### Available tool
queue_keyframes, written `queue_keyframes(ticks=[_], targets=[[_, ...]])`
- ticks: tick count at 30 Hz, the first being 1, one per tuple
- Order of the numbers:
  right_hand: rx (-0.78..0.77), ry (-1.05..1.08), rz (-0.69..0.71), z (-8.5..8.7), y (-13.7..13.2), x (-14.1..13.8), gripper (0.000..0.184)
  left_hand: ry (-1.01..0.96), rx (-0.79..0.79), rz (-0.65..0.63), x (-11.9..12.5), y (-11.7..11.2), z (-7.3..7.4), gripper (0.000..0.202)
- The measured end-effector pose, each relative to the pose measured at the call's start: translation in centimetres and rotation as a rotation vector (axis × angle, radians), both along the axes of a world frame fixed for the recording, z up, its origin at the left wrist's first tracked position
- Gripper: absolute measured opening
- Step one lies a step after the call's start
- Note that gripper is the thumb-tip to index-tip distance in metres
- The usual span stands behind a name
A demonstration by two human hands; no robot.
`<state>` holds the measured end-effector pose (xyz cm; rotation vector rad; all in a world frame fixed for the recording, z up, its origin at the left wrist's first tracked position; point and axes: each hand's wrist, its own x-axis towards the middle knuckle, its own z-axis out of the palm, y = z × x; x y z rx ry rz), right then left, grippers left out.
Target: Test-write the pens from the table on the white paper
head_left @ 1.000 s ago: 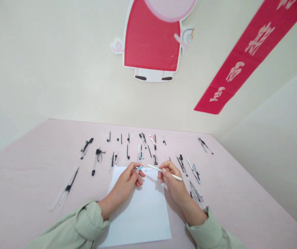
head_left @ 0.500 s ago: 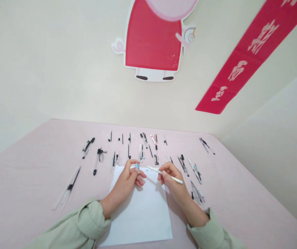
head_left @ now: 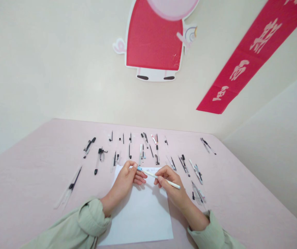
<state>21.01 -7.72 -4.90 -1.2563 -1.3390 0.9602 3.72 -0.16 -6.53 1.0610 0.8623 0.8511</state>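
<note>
Above the pink surface (head_left: pixel 34 180), my forearms (head_left: pixel 195 216) angle inward: left hand (head_left: pixel 125 179) pinching a blue cap (head_left: pixel 139 168), right hand (head_left: pixel 171 180) gripping a white pen (head_left: pixel 150 174), its tip hidden.

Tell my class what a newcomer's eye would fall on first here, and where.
The cartoon cutout on the wall, top centre, and the red banner slanting at upper right probably come first. Next come the left hand with a blue cap and right hand with a pale pen, over white paper at lower centre. Pen parts lie across the pink table.
</note>
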Motion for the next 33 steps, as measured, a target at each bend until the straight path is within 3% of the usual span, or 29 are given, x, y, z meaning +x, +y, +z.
queue_keyframes(ticks=[13,33], targets=[[0.03,-0.149,-0.013,1.2,-0.1,-0.9,0.006,0.086,0.144,-0.2,-0.2,-0.7,0.0,0.043],[0.009,-0.184,0.023,0.0,0.0,-1.1,0.009,0.165,0.179,-0.241,-0.3,-0.6,-0.3,0.03]])
